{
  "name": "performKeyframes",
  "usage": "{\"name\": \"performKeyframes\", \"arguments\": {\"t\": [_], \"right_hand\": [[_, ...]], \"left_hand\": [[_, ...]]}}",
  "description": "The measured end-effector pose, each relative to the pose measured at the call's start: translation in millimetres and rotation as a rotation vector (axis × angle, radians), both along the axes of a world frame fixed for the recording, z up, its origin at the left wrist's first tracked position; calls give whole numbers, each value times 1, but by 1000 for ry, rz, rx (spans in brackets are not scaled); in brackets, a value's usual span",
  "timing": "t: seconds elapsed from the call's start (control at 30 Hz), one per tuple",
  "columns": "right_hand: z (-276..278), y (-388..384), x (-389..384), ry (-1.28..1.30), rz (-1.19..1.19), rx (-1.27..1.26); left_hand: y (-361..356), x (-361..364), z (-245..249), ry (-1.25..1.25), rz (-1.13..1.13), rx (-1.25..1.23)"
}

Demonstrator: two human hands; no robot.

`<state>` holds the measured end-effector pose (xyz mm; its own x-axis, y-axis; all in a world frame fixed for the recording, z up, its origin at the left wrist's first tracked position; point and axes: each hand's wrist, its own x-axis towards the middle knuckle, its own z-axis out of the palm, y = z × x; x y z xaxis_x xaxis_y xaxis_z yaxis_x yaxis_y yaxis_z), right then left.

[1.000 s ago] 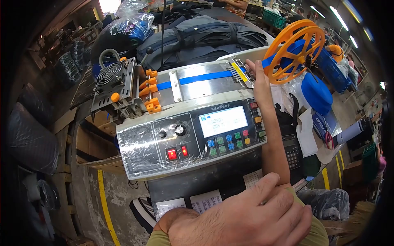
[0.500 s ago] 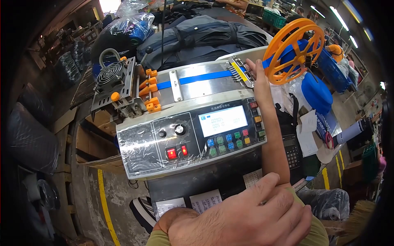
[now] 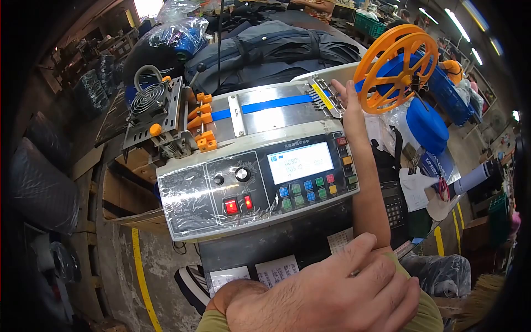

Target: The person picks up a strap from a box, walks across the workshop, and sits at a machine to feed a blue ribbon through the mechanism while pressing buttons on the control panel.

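Note:
My right hand (image 3: 351, 102) reaches up along the machine's right end, its fingers stretched out beside the metal strap guide (image 3: 326, 97) and the orange reel (image 3: 395, 69). Blue webbing strap (image 3: 276, 104) runs flat from the guide across the metal top, under a white crossbar (image 3: 237, 116), to orange clips (image 3: 203, 122). In the foreground, my left hand (image 3: 337, 288) lies across my right arm near the elbow. Its fingers are curled in, and whatever may be inside them is hidden. The strap-cutting machine (image 3: 188, 193) has a lit screen (image 3: 300, 162) and glowing red switches (image 3: 231, 206).
A cutter unit with a coiled guard (image 3: 148, 100) stands at the machine's left end. Below it is a cardboard box (image 3: 119, 193). Dark grey bags (image 3: 276, 50) lie piled behind. A calculator (image 3: 394, 207), paper (image 3: 416, 191) and a blue strap roll (image 3: 427, 126) are on the right.
The orange reel has turned and shifted slightly. The black-knobbed lever behind the cutter has changed position, the screen digits differ, and the paper on the right has moved. My hands stay nearly still.

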<state>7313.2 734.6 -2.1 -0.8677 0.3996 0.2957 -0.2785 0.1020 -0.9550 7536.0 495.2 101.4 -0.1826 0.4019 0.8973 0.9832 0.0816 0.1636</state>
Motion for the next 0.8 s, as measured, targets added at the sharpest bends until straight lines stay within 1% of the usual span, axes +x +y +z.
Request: {"name": "performKeyframes", "arguments": {"t": [0.17,0.23,0.33,0.43,0.47,0.53,0.67,0.73,0.8], "right_hand": [[-1,1,-1,12,6,0],[1,-1,1,8,-11,25],[-3,3,-2,8,-5,20],[-8,8,-7,21,35,20],[-9,9,-7,21,35,20],[-9,9,-8,25,24,37],[-5,6,-5,7,28,17],[-5,5,-5,12,36,8],[-5,5,-5,18,38,8]], "left_hand": [[0,-1,0,34,13,4],[-2,0,2,-15,-9,-23],[0,-2,-1,25,10,7],[2,0,-2,-5,7,21],[-5,-5,5,-5,7,21],[-26,-13,20,-40,-219,-300],[-18,-10,14,-43,-222,-301],[-1,-2,3,-8,-2,-8],[-2,-1,2,-9,-6,-16]]}}
